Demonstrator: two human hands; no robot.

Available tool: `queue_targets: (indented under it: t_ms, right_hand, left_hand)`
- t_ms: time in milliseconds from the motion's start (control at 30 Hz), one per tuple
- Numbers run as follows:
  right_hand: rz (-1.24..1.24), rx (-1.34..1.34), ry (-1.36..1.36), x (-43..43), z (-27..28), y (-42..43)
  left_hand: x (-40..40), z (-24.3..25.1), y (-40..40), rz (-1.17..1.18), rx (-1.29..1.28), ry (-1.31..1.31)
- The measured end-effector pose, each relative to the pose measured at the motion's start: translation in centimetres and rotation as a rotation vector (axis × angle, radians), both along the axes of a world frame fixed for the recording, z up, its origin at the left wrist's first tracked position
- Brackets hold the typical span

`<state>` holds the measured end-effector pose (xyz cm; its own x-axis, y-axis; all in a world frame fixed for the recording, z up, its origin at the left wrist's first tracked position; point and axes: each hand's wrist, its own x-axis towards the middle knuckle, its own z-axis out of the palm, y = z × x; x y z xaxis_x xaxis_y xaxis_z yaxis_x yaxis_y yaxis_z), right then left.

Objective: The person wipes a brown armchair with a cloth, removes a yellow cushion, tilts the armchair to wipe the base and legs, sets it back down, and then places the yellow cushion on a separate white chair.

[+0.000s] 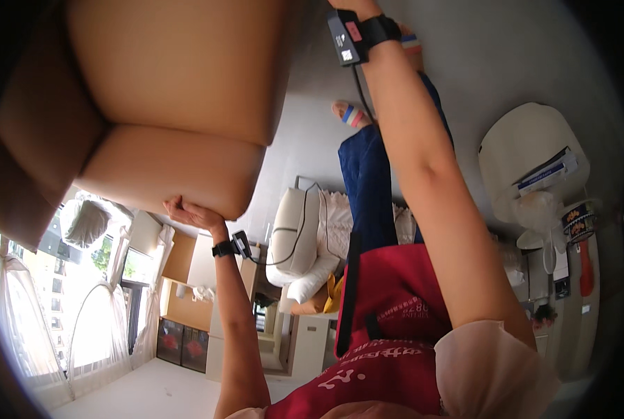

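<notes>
Fingers partly curled, my left hand (194, 213) touches the lower edge of a tan leather sofa or armchair (176, 162). Whether it grips the leather there is unclear. The padded piece fills the upper left, with dark seams between its sections. My right hand (355, 4) is mostly cut off by the top edge, so its fingers and anything in them are hidden. Each wrist carries a strapped black device; the right-wrist device (346, 39) and the left-wrist device (241, 244) both trail a cable. I wear a red apron (390, 335) bearing writing.
Beneath my striped slippers (352, 115) is a grey floor (479, 57). At right, papers (545, 175) lie on a cream chair (527, 136), near a patterned tub (579, 222). Behind me are a light sofa (291, 230), a white pillow (307, 285) and sheer curtains (105, 319).
</notes>
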<state>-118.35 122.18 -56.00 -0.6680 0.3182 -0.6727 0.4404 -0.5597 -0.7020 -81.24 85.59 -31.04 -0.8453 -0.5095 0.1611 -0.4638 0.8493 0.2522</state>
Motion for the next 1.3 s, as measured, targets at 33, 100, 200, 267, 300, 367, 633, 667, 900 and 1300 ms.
queue_targets:
  t_ms: [33, 100, 200, 267, 300, 367, 633, 667, 900, 1300]
  right_hand:
    - [0.11, 0.07, -0.051, -0.1, 2.5, 0.4]
    - [0.339, 0.517, 0.045, 2.6, -1.2, -0.4]
    - [0.807, 0.477, -0.062, 8.8, -5.3, -2.2]
    - [1.064, 0.374, -0.066, 9.9, -3.9, -2.0]
    - [0.965, 0.161, -0.098, 9.7, -4.9, -0.6]
    - [0.649, -0.211, -0.399, 5.8, -1.8, 0.1]
    - [0.249, 0.326, 0.156, -12.6, 0.6, 8.0]
    - [0.265, 0.734, 0.226, -13.2, 0.7, 7.7]
    - [0.524, 1.011, 0.585, -8.5, 13.3, 3.7]
    - [0.247, 0.674, -0.263, -4.6, -3.3, 10.1]
  left_hand:
    - [0.4, 0.3, -0.1, 0.004, -0.039, -0.022]
    - [-0.2, -0.1, -0.3, -0.028, -0.031, 0.001]
    - [-1.5, 0.3, 1.4, 0.008, -0.02, -0.055]
    - [-1.3, 1.7, 1.7, 0.022, -0.076, -0.112]
    - [-1.9, 1.6, 1.9, 0.019, -0.106, -0.17]
    - [-0.9, 2.3, 1.5, 0.016, -0.171, -0.205]
    - [-2.3, 2.1, 1.6, 0.036, -0.174, -0.281]
    - [-2.6, 1.9, 1.8, 0.039, -0.167, -0.279]
    - [-3.0, 2.3, 1.9, 0.056, -0.178, -0.301]
    - [-2.8, 2.3, 2.5, 0.039, -0.204, -0.341]
